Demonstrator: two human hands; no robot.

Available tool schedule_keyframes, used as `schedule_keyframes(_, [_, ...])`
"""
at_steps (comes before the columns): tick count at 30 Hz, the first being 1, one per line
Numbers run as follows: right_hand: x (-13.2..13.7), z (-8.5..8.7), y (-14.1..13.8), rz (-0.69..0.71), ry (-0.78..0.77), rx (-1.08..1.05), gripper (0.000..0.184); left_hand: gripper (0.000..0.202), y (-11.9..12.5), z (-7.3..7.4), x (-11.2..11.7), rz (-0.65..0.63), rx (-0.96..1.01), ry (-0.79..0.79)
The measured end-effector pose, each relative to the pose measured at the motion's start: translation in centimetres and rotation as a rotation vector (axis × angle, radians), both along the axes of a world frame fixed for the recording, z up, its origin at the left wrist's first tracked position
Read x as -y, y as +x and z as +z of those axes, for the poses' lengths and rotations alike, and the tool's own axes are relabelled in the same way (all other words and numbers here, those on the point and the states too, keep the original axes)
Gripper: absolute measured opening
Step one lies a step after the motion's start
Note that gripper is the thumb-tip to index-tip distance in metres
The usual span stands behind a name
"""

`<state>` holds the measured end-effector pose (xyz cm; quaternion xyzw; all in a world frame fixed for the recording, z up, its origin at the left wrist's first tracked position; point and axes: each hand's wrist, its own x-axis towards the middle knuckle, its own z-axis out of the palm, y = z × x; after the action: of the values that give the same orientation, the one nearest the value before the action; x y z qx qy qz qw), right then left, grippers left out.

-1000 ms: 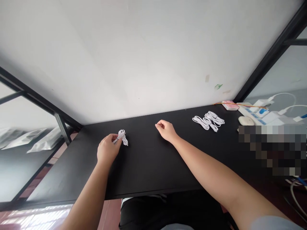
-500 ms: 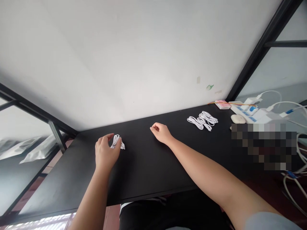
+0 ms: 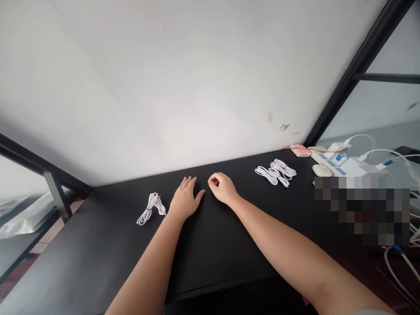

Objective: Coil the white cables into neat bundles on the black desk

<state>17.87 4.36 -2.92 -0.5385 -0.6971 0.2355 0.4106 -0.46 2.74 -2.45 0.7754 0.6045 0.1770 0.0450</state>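
Observation:
A coiled white cable (image 3: 151, 208) lies on the black table (image 3: 98, 253), just left of my left hand (image 3: 185, 202). That hand rests flat with its fingers stretched out, holding nothing. My right hand (image 3: 222, 187) sits close beside it to the right, fingers loosely curled, with nothing visible in them. Further right, a small pile of white cable bundles (image 3: 275, 171) lies near the wall.
A white wall runs along the table's far edge. At the right stand a pink box (image 3: 300, 150), a white power strip (image 3: 334, 159) with plugs and a white mouse (image 3: 322, 169). Black frame posts rise at both sides, and cables hang at the right edge.
My left hand let go of the white cable, which now lies on the table, and moved right to rest flat beside my right hand. The right hand stayed put.

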Motion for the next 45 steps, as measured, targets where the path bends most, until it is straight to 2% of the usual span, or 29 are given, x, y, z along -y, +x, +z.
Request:
schedule_keyframes(2, [0.0,-0.1,0.1,-0.001,0.013,0.116,0.013,0.069,-0.6,-0.6,0.1,0.029,0.020,-0.106])
schedule_keyframes(6, [0.1,-0.3,0.1,0.056,-0.012,0.283,0.035,0.075,-1.0,-0.8,0.0,0.033,0.071,-0.174])
schedule_keyframes(11, [0.1,-0.4,-0.1,0.061,-0.058,0.394,0.047,0.076,-0.6,-0.7,-0.2,-0.033,0.096,-0.164])
schedule_keyframes(20, [0.6,-0.7,-0.5,0.095,-0.045,0.580,0.058,0.072,-1.1,-1.3,0.0,-0.063,0.122,-0.118])
schedule_keyframes(25, [1.0,-0.5,1.7,0.120,-0.065,0.646,0.067,0.072,-1.1,-1.1,0.2,-0.063,0.125,-0.122])
schedule_keyframes(31, [1.5,-0.5,5.1,0.088,-0.075,0.645,0.066,0.071,-0.9,-1.0,0.2,-0.049,0.140,-0.133])
schedule_keyframes(41, [1.4,-0.1,5.6,0.095,-0.053,0.625,0.062,0.062,-1.2,-0.5,-0.1,-0.038,0.172,-0.141])
schedule_keyframes(45, [1.1,0.4,6.7,0.043,-0.009,0.677,0.056,0.062,-1.3,-0.4,-0.1,-0.042,0.169,-0.154])
